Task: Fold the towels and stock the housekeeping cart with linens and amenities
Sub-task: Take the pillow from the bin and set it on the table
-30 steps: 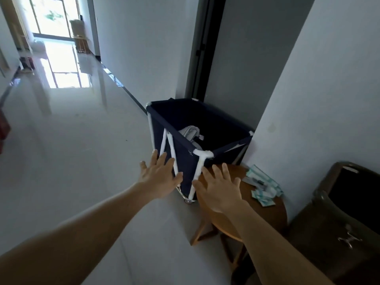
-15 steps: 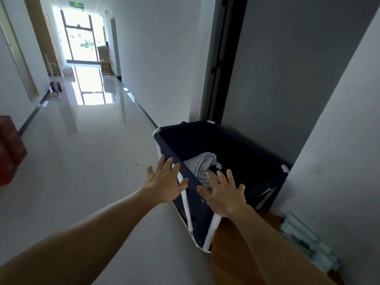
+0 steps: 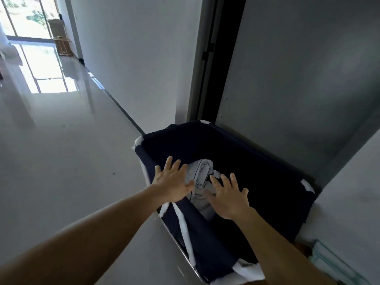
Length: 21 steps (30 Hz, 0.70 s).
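Over the navy cart (image 3: 257, 161), left hand (image 3: 172, 182) and right hand (image 3: 228, 199) are hovering with fingers spread wide, holding nothing, above a pale rolled towel (image 3: 202, 170) lying inside it; stocking is looking barely begun, with pale packets (image 3: 329, 262) waiting outside, beside the cart.

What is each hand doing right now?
Left hand: open, fingers spread, holding nothing, over the rim of the navy fabric bin.
Right hand: open, fingers spread, holding nothing, above the bundled grey cloth.

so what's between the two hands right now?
Head view: the rolled pale linen bundle lying in the navy cart shows between the left hand and right hand.
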Tool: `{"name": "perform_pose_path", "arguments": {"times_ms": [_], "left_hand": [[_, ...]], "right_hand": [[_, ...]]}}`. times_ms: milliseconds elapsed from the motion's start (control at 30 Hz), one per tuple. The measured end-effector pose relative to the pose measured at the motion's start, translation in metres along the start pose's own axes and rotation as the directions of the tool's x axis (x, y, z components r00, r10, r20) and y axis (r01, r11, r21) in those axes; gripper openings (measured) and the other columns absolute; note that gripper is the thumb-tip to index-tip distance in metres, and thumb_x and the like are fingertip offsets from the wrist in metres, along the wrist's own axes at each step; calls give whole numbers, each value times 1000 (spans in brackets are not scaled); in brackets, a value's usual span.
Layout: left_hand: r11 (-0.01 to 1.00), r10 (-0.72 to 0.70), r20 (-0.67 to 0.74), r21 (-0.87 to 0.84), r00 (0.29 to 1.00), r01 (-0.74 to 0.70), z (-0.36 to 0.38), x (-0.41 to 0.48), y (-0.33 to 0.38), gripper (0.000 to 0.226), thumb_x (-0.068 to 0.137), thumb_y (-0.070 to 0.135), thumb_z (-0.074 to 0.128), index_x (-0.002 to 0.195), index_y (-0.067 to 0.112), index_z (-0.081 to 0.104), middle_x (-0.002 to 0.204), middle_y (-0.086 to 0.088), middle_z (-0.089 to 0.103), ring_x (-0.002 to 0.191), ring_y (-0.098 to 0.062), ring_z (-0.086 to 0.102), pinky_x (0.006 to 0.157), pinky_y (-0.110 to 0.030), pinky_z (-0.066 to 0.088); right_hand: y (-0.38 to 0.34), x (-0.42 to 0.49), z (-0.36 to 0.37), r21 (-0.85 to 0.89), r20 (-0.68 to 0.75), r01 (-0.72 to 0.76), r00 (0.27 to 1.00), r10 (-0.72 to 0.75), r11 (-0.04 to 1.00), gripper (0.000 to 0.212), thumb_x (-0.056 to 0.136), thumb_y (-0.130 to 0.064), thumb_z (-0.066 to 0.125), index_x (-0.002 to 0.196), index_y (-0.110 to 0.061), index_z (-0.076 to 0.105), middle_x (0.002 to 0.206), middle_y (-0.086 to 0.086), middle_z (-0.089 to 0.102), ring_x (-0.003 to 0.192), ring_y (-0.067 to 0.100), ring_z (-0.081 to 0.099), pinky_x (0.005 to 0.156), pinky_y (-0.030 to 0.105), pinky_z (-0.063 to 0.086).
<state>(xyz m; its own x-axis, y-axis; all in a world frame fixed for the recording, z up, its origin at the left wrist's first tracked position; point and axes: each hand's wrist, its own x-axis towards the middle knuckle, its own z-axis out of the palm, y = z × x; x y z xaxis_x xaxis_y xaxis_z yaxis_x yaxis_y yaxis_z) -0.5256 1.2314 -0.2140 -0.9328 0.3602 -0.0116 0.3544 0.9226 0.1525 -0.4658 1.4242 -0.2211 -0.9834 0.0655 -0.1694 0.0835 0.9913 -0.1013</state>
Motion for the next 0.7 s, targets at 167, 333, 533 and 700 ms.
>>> {"name": "perform_pose_path", "arguments": {"times_ms": [167,333,533,700], "left_hand": [[996,87,53,28,995,-88,-3,94,-34,76,93,62,31,156,21,14,164,-3,9,151,-31,-7,115,-59,13],[983,184,140,-13,973,-184,21,177,-34,77,91,62,35,154,21,16,162,-3,14,151,-33,-3,115,-59,15],[975,199,256,42,946,-217,63,283,-33,77,93,62,33,154,21,14,163,-2,13,151,-32,-3,115,-57,15],[967,162,382,122,910,-224,102,369,-36,76,95,62,28,156,21,9,164,-2,8,152,-30,-4,117,-55,15]], "right_hand": [[-7,69,-1,36,37,-111,993,110,993,72,93,-71,13,156,-37,3,166,0,-6,151,29,-16,113,66,10],[14,136,15,94,88,-222,973,214,970,75,92,-73,12,156,-36,2,166,0,-2,151,28,-16,113,66,11],[52,244,44,180,133,-269,960,247,946,79,90,-75,11,157,-34,0,166,0,-5,151,28,-16,113,67,10],[73,332,81,283,216,-307,944,251,909,78,92,-75,16,157,-33,3,165,-3,0,151,27,-14,112,67,11]]}}
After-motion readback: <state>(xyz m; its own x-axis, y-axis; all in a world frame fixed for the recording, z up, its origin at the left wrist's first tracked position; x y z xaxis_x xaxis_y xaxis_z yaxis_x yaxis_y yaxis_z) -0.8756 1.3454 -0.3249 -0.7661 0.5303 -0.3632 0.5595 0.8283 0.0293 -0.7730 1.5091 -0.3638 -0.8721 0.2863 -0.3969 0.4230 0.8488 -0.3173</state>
